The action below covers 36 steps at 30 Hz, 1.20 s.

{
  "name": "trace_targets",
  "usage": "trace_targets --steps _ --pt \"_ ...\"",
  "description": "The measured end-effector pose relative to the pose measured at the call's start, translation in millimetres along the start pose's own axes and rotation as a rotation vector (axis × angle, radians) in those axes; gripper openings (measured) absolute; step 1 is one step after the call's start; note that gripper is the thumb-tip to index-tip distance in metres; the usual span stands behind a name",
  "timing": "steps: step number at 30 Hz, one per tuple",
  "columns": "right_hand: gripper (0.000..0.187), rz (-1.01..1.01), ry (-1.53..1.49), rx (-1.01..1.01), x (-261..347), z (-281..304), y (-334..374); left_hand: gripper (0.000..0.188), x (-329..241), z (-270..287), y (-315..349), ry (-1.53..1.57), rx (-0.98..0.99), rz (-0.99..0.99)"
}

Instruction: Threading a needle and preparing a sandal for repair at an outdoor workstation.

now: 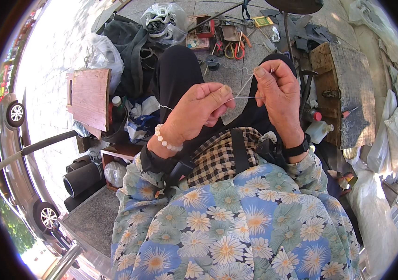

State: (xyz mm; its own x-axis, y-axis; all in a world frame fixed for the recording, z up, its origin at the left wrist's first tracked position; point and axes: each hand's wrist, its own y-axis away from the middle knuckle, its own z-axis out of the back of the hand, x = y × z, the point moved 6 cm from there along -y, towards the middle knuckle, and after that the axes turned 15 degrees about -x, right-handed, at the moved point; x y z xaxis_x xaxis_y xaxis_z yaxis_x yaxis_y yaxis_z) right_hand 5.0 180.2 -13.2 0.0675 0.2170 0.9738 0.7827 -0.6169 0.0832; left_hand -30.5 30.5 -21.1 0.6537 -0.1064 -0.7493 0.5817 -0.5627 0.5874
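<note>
Both hands are raised over the lap of the seated person, close together. The left hand [199,109] is closed, thumb pressed against the forefinger, pinching a thin white thread [243,97]; whether a needle is between those fingertips cannot be told. The right hand [276,93] is likewise closed, pinching the same thread between thumb and forefinger, with the strand running taut across the short gap between the two hands and a second length rising toward the right thumb. A white bead bracelet [166,139] sits on the left wrist; a black wristband [297,149] sits on the right. Below the hands lie a checked apron [217,158] and a blue floral sleeved garment [236,224]. On the pavement ahead of the knees: orange-handled scissors [238,46], a spool [212,62] and a small red box [204,29] of parts. A wooden board [89,95] stands to the left, a worn wooden box [343,88] to the right, with a white plastic bottle [319,131] beside it. A parked car [7,140] occupies the far left edge.
</note>
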Motion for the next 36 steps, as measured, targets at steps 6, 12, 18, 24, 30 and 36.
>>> trace_targets --steps 6,12,18,24,30,36 --pt "0.014 0.051 -0.035 -0.087 5.3 10.5 -2.8 0.008 -11.1 2.1 -1.3 -0.288 -0.174 -0.392" --pt "0.016 0.083 -0.032 -0.137 9.5 19.1 -8.2 0.008 -17.3 3.8 -0.9 -0.422 -0.159 -0.506" --pt "0.016 0.065 -0.094 -0.174 10.6 23.3 -10.3 0.022 -11.1 2.2 -2.4 -0.322 -0.119 -0.359" --pt "0.015 -0.013 -0.250 -0.163 5.9 23.1 -10.4 0.023 -3.0 4.5 -5.2 -0.231 -0.101 -0.199" --pt "0.016 -0.204 -0.544 -0.026 -0.2 15.9 -9.9 0.016 -14.8 -9.0 0.7 -0.186 -0.087 -0.344" --pt "0.016 -0.134 -0.481 -0.028 9.4 14.4 -9.7 0.017 -14.9 -4.8 -2.7 -0.269 -0.048 -0.430"
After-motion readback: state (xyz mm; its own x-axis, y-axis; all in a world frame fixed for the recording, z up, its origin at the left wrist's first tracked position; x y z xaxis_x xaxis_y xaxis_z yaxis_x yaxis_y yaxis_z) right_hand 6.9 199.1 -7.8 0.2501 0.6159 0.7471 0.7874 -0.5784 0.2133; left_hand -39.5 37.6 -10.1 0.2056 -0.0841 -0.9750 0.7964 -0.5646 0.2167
